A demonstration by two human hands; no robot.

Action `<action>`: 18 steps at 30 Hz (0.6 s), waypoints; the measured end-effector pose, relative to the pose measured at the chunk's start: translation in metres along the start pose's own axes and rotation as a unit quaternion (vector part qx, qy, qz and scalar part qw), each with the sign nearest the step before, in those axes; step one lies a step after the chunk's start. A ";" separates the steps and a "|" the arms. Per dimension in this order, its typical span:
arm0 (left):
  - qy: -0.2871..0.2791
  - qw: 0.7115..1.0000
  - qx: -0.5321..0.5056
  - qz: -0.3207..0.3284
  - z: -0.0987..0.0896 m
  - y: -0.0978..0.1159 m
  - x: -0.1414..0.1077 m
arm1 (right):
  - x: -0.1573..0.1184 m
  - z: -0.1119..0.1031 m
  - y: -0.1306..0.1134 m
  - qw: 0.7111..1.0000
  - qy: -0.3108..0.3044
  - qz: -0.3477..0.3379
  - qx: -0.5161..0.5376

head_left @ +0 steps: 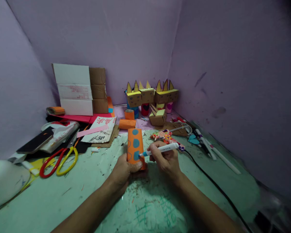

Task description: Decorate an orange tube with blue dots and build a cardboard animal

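Near the middle of the table, my left hand (124, 169) grips the lower end of an orange paper tube (139, 141) and holds it tilted up. Blue filled spots run down the tube's face, and outlined shapes without fill show along its left side. A white marker (163, 148) with a blue tip is pinched in the fingers of my right hand (165, 158). Its tip meets the lowest blue spot. The left fingers behind the tube are hidden.
Red-and-yellow scissors (67, 158) lie left, near a white bowl-like object (7, 181). Behind the tube are small orange rolls (127, 124) and cardboard heads with pointed ears (147, 95). Right of my hand, a black cable (210, 179) leaves a flower-patterned tool (165, 136); several markers (205, 142) lie beyond.
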State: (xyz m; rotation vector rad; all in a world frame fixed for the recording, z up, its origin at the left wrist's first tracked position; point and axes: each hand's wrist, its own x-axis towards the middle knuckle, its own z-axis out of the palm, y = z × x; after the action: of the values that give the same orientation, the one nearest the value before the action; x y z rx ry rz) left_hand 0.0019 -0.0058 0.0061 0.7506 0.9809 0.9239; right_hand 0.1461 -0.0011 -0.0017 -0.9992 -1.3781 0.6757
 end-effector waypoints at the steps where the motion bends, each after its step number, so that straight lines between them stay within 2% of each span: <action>1: 0.000 1.000 -0.001 0.000 0.000 0.000 0.000 | 0.000 0.000 0.000 1.000 0.004 -0.001 0.002; 12: -0.002 1.000 0.004 -0.008 -0.001 0.001 0.001 | 0.000 -0.001 0.001 1.000 -0.008 -0.003 -0.003; 18: -0.003 1.000 0.006 -0.015 -0.001 0.001 0.001 | 0.000 0.000 0.001 1.000 0.020 -0.015 0.014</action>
State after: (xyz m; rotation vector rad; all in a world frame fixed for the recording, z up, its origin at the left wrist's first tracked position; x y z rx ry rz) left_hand 0.0009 -0.0038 0.0062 0.7473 0.9899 0.8901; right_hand 0.1466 -0.0007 -0.0022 -0.9639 -1.3420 0.6482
